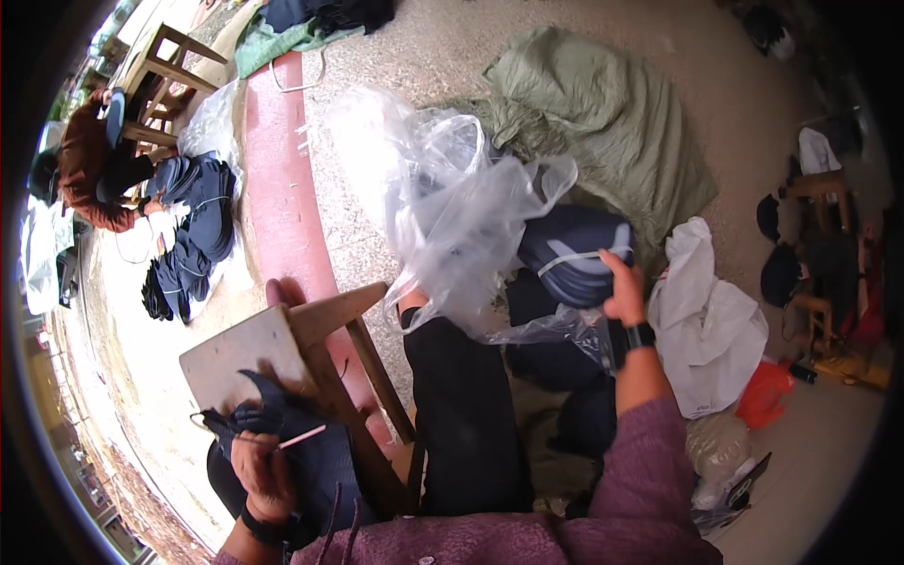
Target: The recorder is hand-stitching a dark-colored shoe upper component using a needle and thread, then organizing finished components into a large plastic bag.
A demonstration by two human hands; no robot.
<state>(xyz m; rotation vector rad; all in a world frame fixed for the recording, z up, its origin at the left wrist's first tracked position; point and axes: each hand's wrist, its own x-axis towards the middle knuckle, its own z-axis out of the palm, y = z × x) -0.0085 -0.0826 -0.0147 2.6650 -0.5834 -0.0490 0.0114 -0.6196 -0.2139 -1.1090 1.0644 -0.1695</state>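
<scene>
My right hand [621, 287] grips the edge of a bundle of stacked navy cloth pieces [570, 254], bound by a pale band. Clear plastic sheeting [452, 198] lies crumpled beside and partly over that bundle. At the lower left, my left hand [264, 471] is closed around a thin pale stick [303, 437], which points to the right. Just beyond its knuckles a dark blue curved cloth piece [261, 400] rests against a wooden stool [250, 358]. More dark cloth [330, 461] lies beside the same hand, its shape partly hidden.
A large grey-green sack [603, 122] lies ahead. To the right are a white sack [706, 320] and an orange-red bag [765, 395]. Far left, another person [89, 160] bends over stacked dark cloth [202, 217] near a wooden stool [169, 71]. A red strip [287, 179] crosses the floor.
</scene>
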